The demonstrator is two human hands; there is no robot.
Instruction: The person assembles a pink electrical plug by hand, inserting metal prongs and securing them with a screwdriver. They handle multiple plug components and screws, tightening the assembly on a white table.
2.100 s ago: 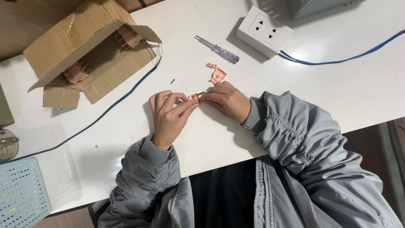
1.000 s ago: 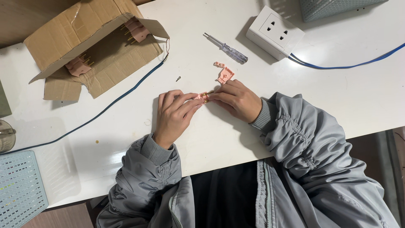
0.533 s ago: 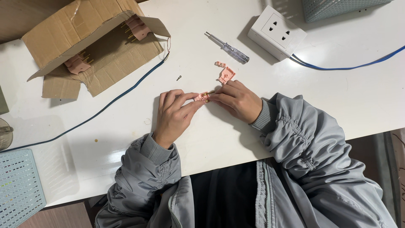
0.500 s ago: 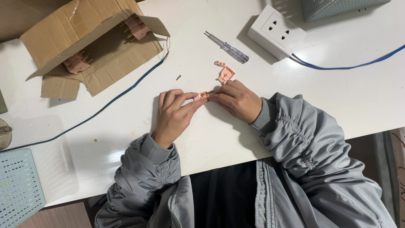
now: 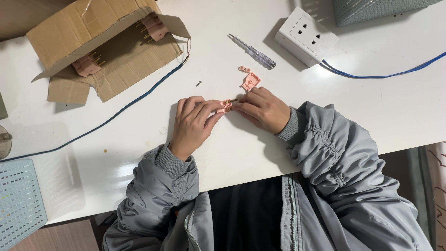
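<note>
A glossy white table [image 5: 325,116] carries everything, its surface smooth and faintly reflective. At its far left corner lies an open cardboard box [image 5: 93,42], matte brown, flaps splayed, with pink plugs [image 5: 86,65] and their brass pins showing inside. A thin blue cable [image 5: 116,111] runs from the box edge diagonally toward the left. Low on the left sits a pale perforated basket [image 5: 18,204]. Far right stands a blocky white socket [image 5: 304,35] with its own blue cord [image 5: 385,74]. Beside it lies a slim screwdriver [image 5: 253,51] with a clear handle and steel shaft.

Both arms wear grey padded sleeves with ribbed cuffs. The left hand [image 5: 193,125] and right hand [image 5: 262,109] meet at the table's middle, fingertips pinching a small pink plug part [image 5: 226,105] between them; it is held just above the table, a brass pin jutting toward the right hand. The other fingers curl loosely inward.

Just beyond the right hand rests a pink cover [image 5: 251,82], flat and squarish, with a smaller pink clip [image 5: 244,69] near it. A tiny dark screw [image 5: 198,83] lies apart to the left.
</note>
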